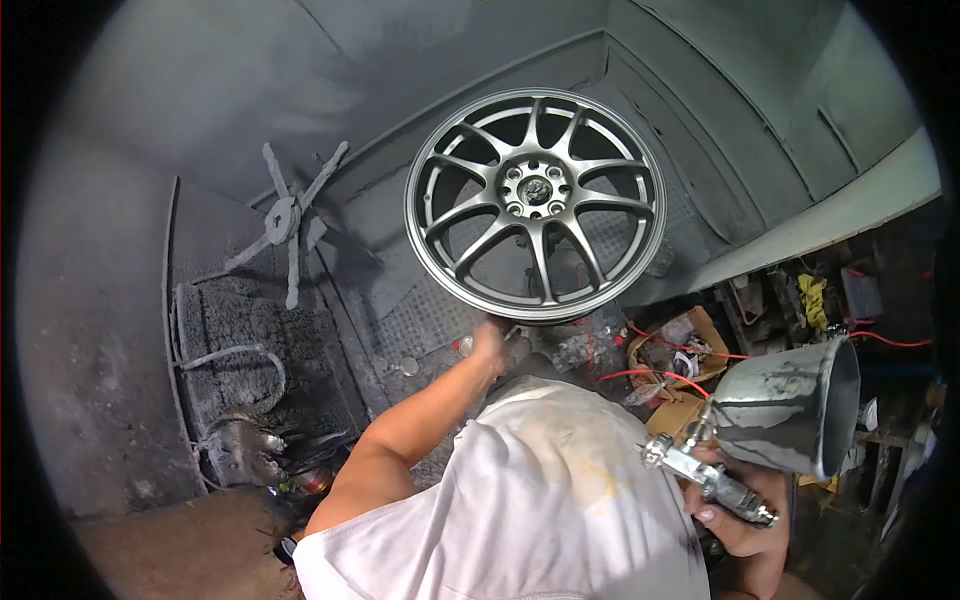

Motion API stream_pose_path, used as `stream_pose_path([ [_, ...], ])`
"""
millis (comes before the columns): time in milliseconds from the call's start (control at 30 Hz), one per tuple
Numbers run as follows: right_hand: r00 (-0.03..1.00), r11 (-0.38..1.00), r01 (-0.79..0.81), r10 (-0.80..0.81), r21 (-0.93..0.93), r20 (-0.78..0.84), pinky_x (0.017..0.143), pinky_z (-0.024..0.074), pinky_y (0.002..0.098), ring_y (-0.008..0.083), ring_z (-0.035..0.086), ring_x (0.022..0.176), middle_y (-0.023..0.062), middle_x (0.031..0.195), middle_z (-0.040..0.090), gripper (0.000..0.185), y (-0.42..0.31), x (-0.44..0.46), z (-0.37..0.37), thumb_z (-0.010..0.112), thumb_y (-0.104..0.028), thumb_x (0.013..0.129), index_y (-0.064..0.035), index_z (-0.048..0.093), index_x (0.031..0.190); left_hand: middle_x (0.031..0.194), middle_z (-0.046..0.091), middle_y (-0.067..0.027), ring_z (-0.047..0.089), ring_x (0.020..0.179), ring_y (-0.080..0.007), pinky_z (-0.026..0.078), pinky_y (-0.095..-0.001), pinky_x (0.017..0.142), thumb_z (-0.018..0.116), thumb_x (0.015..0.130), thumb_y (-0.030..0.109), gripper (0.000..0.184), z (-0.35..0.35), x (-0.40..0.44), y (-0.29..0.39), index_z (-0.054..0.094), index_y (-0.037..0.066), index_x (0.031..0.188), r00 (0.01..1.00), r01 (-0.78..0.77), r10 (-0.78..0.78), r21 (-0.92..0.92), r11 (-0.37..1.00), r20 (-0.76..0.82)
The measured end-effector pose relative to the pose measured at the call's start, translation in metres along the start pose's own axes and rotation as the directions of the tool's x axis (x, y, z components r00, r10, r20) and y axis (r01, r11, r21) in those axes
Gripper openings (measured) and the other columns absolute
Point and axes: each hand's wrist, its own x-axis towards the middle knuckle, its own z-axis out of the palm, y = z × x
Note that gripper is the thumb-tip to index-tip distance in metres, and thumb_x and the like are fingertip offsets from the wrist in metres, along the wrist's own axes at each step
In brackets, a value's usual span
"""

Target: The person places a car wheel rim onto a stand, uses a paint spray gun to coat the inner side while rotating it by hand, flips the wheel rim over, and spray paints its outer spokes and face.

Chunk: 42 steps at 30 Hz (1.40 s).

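A silver multi-spoke car wheel (540, 240) is held up in front of me, its face turned toward the camera. My left hand (489, 348) reaches to the wheel's near lower edge. Its fingers are mostly hidden there, so I cannot tell whether they grip the rim or something below it. On the right, my right hand (745, 500) is wrapped round a metal spray gun (712, 480). A large, paint-streaked metal cup (770, 405) is attached to the gun, and a red hose (655, 373) runs close by it.
Grey, paint-coated booth walls (400, 50) surround the wheel. To the left are a grey-coated stand with spread arms (287, 220) and a shaggy, grey-coated panel (260, 330). A cardboard box (700, 335) with litter and cluttered shelves (800, 300) stand at right.
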Motion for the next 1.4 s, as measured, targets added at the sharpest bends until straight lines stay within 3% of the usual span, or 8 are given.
stream_pose_path([
  [267, 0.922, 0.935, 0.163, -0.258, -0.316, -0.288, 0.072, 0.0476, 0.0252, 0.0108, 0.059, 0.074, 0.0060, 0.082, 0.066, 0.054, 0.018, 0.013, -0.002, 0.072, -0.017, 0.091, 0.0092, 0.057, 0.136, 0.085, 0.068, -0.0122, 0.060, 0.072, -0.0217, 0.049, -0.0359, 0.063, 0.052, 0.089, 0.003, 0.018, -0.039, 0.022, 0.036, 0.069, -0.002, 0.094, 0.990, 0.141, -0.131, 0.223, 0.965, -0.055],
  [367, 0.880, 0.939, 0.183, -0.288, -0.291, -0.378, 0.068, 0.0450, 0.0253, 0.0102, 0.056, 0.070, 0.0048, 0.076, 0.063, 0.056, 0.019, 0.019, -0.001, 0.071, -0.017, 0.091, 0.0082, 0.055, 0.139, 0.089, 0.069, -0.0111, 0.065, 0.083, -0.0236, 0.052, -0.0358, 0.076, 0.050, 0.094, 0.008, 0.020, -0.037, 0.034, 0.083, 0.068, 0.000, 0.090, 0.997, -0.059, 0.060, 0.016, 0.998, -0.057],
  [667, 1.000, 0.998, 0.001, -0.002, -0.062, -0.009, 0.087, 0.0515, 0.0274, 0.0141, 0.067, 0.090, 0.0132, 0.113, 0.069, 0.053, 0.014, 0.002, -0.008, 0.080, -0.013, 0.085, 0.0072, 0.064, 0.131, 0.106, 0.071, -0.0076, 0.066, 0.088, -0.0216, 0.057, -0.0361, 0.078, 0.053, 0.101, 0.018, 0.025, -0.007, 0.018, 0.020, 0.068, 0.007, 0.117, 0.995, 0.104, -0.104, 0.159, 0.982, -0.008],
  [767, 0.998, 0.998, -0.044, 0.042, 0.040, 0.045, 0.086, 0.0520, 0.0277, 0.0138, 0.067, 0.089, 0.0126, 0.112, 0.069, 0.051, 0.008, 0.004, 0.002, 0.078, -0.011, 0.087, 0.0076, 0.063, 0.132, 0.125, 0.067, -0.0148, 0.064, 0.114, -0.0305, 0.053, -0.0405, 0.100, 0.046, 0.105, 0.027, 0.039, 0.011, -0.011, -0.010, 0.063, 0.001, 0.129, 0.968, 0.187, -0.206, 0.129, 0.974, 0.147],
  [867, 0.981, 0.964, 0.148, -0.172, -0.221, -0.093, 0.076, 0.0515, 0.0262, 0.0125, 0.065, 0.083, 0.0112, 0.103, 0.068, 0.048, 0.014, 0.007, 0.002, 0.074, -0.008, 0.087, 0.0083, 0.062, 0.130, 0.122, 0.067, -0.0152, 0.064, 0.114, -0.0311, 0.056, -0.0424, 0.096, 0.050, 0.103, 0.022, 0.035, 0.011, -0.019, -0.017, 0.063, 0.001, 0.128, 0.945, 0.200, -0.284, 0.397, 0.896, 0.165],
  [1133, 0.915, 0.966, 0.067, -0.159, -0.249, -0.371, 0.071, 0.0478, 0.0273, 0.0114, 0.058, 0.074, 0.0068, 0.090, 0.065, 0.059, 0.022, 0.010, -0.019, 0.074, -0.023, 0.088, 0.0099, 0.058, 0.134, 0.120, 0.072, -0.0140, 0.067, 0.110, -0.0271, 0.048, -0.0396, 0.108, 0.049, 0.103, 0.031, 0.039, -0.037, 0.048, 0.076, 0.067, 0.001, 0.119, 0.998, -0.044, 0.031, 0.222, 0.974, 0.060],
  [1233, 0.968, 0.987, 0.057, -0.092, -0.153, -0.235, 0.085, 0.0507, 0.0299, 0.0182, 0.066, 0.091, 0.0146, 0.109, 0.069, 0.054, 0.026, 0.001, -0.019, 0.081, -0.020, 0.083, 0.0076, 0.065, 0.127, 0.100, 0.073, -0.0100, 0.065, 0.090, -0.0233, 0.050, -0.0362, 0.082, 0.052, 0.101, 0.022, 0.025, -0.031, 0.058, 0.063, 0.072, 0.006, 0.105, 0.994, 0.061, -0.074, 0.147, 0.987, 0.082],
  [1400, 0.995, 0.985, 0.096, -0.096, -0.147, 0.006, 0.081, 0.0479, 0.0338, 0.0215, 0.063, 0.089, 0.0150, 0.099, 0.068, 0.055, 0.043, -0.001, -0.023, 0.082, -0.019, 0.082, 0.0103, 0.063, 0.125, 0.151, 0.052, -0.0152, 0.052, 0.136, -0.0318, 0.042, -0.0468, 0.114, 0.036, 0.108, 0.031, 0.052, 0.008, 0.015, 0.007, 0.046, -0.001, 0.148, 0.981, 0.089, -0.133, 0.280, 0.956, 0.142],
])
